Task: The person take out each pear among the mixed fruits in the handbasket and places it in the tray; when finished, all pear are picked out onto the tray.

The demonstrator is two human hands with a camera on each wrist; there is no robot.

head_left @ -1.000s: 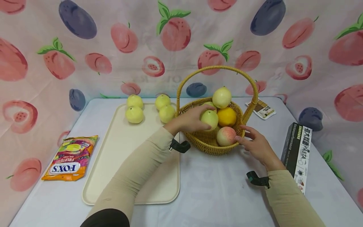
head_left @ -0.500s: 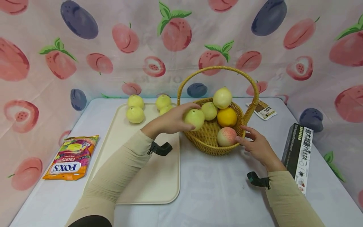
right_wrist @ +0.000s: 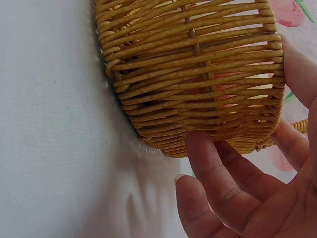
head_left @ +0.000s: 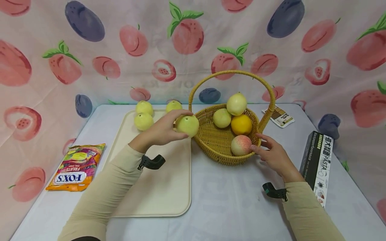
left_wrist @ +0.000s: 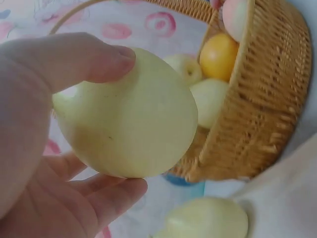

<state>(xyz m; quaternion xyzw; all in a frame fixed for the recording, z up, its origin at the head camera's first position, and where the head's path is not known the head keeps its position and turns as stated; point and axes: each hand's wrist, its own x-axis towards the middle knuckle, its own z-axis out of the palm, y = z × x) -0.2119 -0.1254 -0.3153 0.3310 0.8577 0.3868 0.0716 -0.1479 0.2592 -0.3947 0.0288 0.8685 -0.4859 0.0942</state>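
My left hand (head_left: 163, 130) grips a round pale yellow-green pear (head_left: 187, 126), thumb on one side and fingers on the other. It is over the right edge of the cream tray (head_left: 163, 187), just left of the wicker basket (head_left: 224, 159). In the left wrist view the pear (left_wrist: 133, 119) fills the middle, with the basket wall (left_wrist: 267, 99) beyond. My right hand (head_left: 274, 155) holds the basket's right rim; the right wrist view shows fingertips (right_wrist: 200, 144) against its woven side. Inside the basket lie two pears (head_left: 222, 117), an orange (head_left: 241, 124) and a peach (head_left: 241, 145).
More pears (head_left: 143, 121) sit at the tray's far end, one of them hidden behind my left hand. A candy bag (head_left: 75, 167) lies left of the tray. To the right are a pasta box (head_left: 316, 167) and a small packet (head_left: 280, 116). The basket's tall handle (head_left: 232, 71) arches overhead.
My left hand has lifted the pear out of the basket and carried it left to over the tray's edge. The right hand has stayed at the basket rim.
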